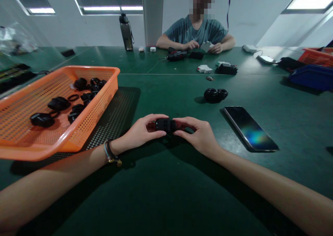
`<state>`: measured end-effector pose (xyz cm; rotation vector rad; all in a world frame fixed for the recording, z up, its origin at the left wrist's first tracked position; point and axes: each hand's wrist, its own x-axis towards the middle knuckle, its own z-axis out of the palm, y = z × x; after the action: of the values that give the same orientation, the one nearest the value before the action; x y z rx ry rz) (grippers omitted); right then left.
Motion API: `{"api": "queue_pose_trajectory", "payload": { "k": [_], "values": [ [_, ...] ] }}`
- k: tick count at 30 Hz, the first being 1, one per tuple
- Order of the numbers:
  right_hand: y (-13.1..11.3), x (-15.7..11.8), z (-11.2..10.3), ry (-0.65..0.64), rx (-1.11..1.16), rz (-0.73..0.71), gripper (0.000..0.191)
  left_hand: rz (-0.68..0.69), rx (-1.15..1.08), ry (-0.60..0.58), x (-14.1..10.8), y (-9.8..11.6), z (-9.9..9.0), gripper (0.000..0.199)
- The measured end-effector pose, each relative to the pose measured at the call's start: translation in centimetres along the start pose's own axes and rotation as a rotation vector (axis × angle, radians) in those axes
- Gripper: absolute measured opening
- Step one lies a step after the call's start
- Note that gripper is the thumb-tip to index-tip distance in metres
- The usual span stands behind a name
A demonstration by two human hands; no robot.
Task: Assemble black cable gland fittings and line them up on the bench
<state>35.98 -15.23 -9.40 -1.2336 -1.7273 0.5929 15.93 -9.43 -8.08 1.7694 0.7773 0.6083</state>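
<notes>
Between my hands, just above the table, is a black cylindrical plastic fitting (pixel 169 125) lying sideways, with a wider left end and a narrower right end. My left hand (pixel 145 130) pinches the wider end between thumb and fingers. On the narrower end, the thumb and fingertips of my right hand (pixel 199 133) are closed. To the left stands an orange perforated basket (pixel 96 120) holding several similar black fittings (pixel 59 103) and a loose black ring (pixel 73 97). Farther off to the right, a pair of round black parts (pixel 215 95) rests on the table.
A phone (pixel 251 128) lies right of my right hand on the green table (pixel 166 187). Across the table a person (pixel 196 33) handles a pale part near a power drill (pixel 177 55). A bottle (pixel 126 33) stands at the back; a blue bin (pixel 312 77) is far right.
</notes>
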Motion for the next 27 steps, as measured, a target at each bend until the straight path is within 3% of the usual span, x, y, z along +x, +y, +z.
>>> {"api": "queue_pose_trajectory", "payload": {
  "k": [27],
  "values": [
    [0.01,-0.01,0.01,0.004,0.017,0.015,0.032,0.006,-0.002,-0.002,-0.1,0.02,0.02,0.05]
  ]
}}
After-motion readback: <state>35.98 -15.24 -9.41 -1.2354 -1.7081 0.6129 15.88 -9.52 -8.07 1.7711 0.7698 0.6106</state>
